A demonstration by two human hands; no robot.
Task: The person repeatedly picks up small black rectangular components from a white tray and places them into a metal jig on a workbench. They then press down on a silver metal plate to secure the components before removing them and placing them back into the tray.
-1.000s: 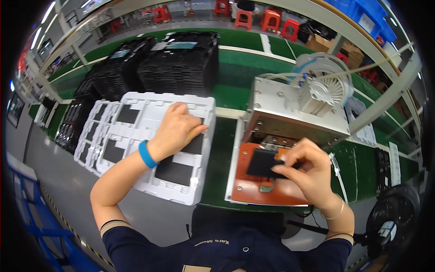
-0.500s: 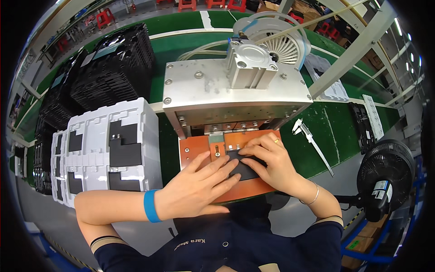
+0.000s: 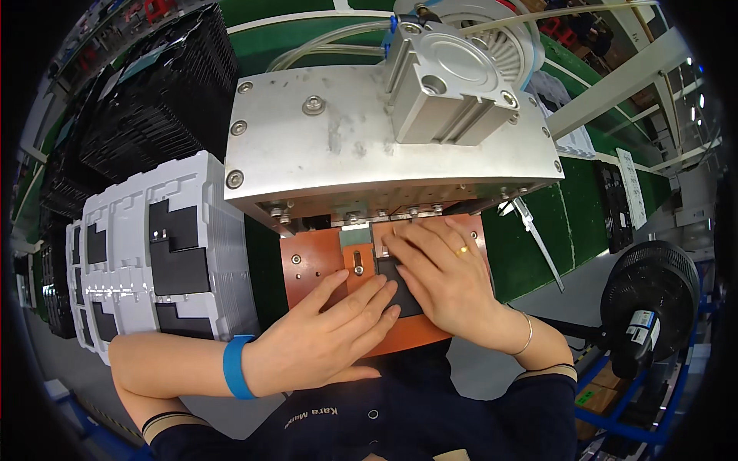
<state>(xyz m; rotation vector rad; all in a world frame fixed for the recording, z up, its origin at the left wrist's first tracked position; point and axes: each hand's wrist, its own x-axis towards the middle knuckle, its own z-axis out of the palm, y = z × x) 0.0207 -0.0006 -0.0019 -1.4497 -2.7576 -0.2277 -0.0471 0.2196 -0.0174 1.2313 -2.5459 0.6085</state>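
Note:
A flat black piece [image 3: 398, 290] lies on the orange fixture plate [image 3: 307, 257], under the front edge of a metal press [image 3: 338, 146]. My left hand [image 3: 327, 330] is open, its fingers stretched over the plate and their tips at the piece's left edge. From the right, my right hand [image 3: 450, 280] rests over the piece, fingers slightly bent and thumb apart, not wrapped round anything. Its fingertips reach the piece's far end and hide it. A small orange block [image 3: 358, 265] with a slot and a screw sits left of the piece.
At left stands a stack of white trays [image 3: 127, 230] with black L-shaped pieces [image 3: 181, 265] on top. Stacked black trays [image 3: 161, 100] are behind it. To the right are a caliper [image 3: 538, 242] on the green mat and a black fan [image 3: 649, 296]. An air cylinder [image 3: 453, 84] tops the press.
My view has moved closer to the press. My right hand's fingers have shifted forward to the far end of the black piece, covering the metal tabs seen there before. My left hand stays beside it.

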